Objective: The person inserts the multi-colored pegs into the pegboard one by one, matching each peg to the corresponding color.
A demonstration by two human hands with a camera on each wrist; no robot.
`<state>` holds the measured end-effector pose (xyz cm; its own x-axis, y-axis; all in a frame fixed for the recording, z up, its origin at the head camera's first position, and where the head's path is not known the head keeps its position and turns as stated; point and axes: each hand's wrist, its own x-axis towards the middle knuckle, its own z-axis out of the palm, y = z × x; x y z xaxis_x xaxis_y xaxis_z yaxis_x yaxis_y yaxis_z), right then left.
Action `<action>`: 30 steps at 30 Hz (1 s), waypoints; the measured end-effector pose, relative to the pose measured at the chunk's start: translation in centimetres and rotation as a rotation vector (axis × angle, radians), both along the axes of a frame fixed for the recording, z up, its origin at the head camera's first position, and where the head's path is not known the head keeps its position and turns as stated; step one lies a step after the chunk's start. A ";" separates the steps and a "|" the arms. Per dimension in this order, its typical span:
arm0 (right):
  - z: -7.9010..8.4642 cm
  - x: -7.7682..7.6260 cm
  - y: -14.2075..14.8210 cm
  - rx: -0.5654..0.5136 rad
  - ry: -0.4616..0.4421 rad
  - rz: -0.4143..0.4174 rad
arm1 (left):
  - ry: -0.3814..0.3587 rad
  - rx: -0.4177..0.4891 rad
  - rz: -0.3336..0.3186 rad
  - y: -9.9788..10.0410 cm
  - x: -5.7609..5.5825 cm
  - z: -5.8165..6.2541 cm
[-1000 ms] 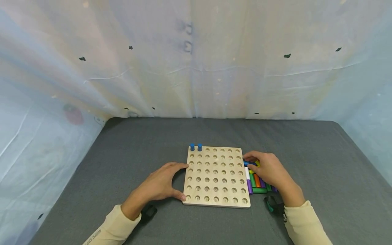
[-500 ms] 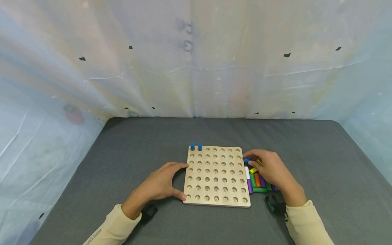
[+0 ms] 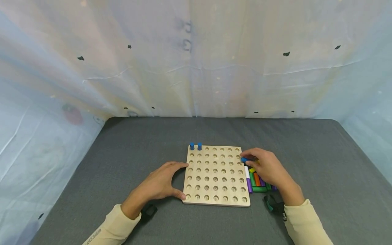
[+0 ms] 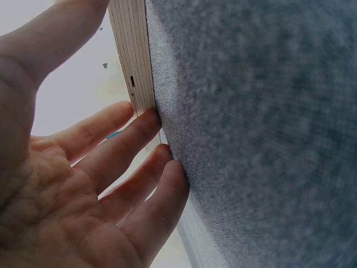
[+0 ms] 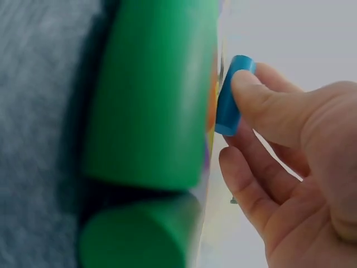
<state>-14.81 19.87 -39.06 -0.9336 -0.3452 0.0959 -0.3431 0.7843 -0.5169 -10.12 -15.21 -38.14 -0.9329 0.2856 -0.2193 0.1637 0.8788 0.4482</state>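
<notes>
A square wooden pegboard (image 3: 215, 175) with rows of round holes lies on the grey cloth. Two blue pegs (image 3: 199, 146) stand upright in its far left corner. My left hand (image 3: 162, 182) rests against the board's left side, thumb and fingers spread apart. In the left wrist view, fingertips (image 4: 148, 117) meet the board's layered edge (image 4: 131, 56). Between thumb and fingers, my right hand (image 3: 266, 166) pinches a blue peg (image 5: 234, 95), held at the board's right edge. Part of that peg is hidden by the fingers in the head view.
Loose pegs lie in a cluster right of the board: green (image 3: 259, 189), orange (image 3: 257, 179), white (image 3: 246, 172), purple (image 3: 249, 185) and yellow (image 3: 252, 170). A pale curtain (image 3: 214, 68) hangs behind the grey table (image 3: 147, 139). Large green pegs (image 5: 150, 95) fill the near side of the right wrist view.
My right hand has lifted the blue peg from the cluster and shifted slightly away from me and left, towards the board's edge. The left hand has stayed in place.
</notes>
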 end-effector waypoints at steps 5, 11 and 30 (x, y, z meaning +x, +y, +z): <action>-0.1 0.1 -0.1 0.013 0.004 0.006 | 0.001 0.000 0.002 0.0 0.0 0.0; 0.0 0.2 -0.3 0.022 0.004 -0.005 | 0.001 -0.001 0.005 0.0 0.1 0.1; 0.3 0.3 -0.3 0.023 0.022 -0.017 | -0.008 0.004 0.010 0.1 0.1 0.2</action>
